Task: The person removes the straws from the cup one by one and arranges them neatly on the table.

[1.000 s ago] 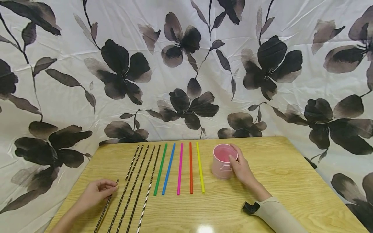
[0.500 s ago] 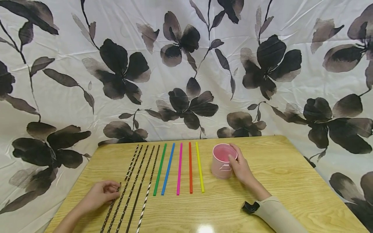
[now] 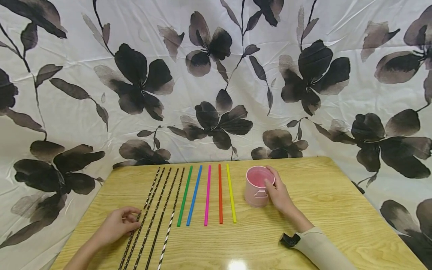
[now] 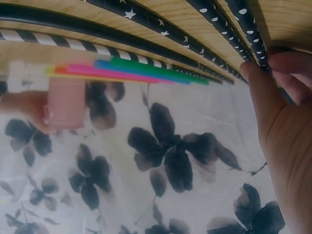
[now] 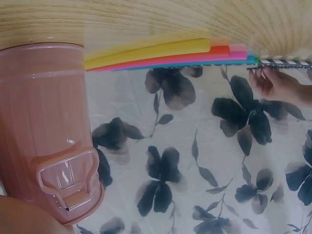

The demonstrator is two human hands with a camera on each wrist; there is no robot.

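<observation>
My left hand (image 3: 116, 226) pinches the far end of a black straw with white dots (image 3: 126, 249), leftmost in a row of patterned straws on the table. In the left wrist view, thumb and fingers close around this dotted straw (image 4: 250, 30), beside another dotted one (image 4: 218, 25). A black-and-white striped straw (image 3: 165, 242) ends the row at right. My right hand (image 3: 281, 195) grips the rim of a pink metal bucket (image 3: 255, 195), which stands upright with its small handle facing me. The bucket (image 5: 46, 112) looms large in the right wrist view.
Green (image 3: 184, 197), blue (image 3: 194, 197), pink (image 3: 207, 197), red (image 3: 221, 195) and yellow (image 3: 231, 195) straws lie side by side between the patterned straws and the bucket. A floral cloth (image 3: 216, 86) hangs behind the wooden table (image 3: 341, 213).
My left hand has moved slightly right with the dotted straw, bringing it close to the neighbouring straw and below the far leftmost one. My right hand and the bucket have stayed put.
</observation>
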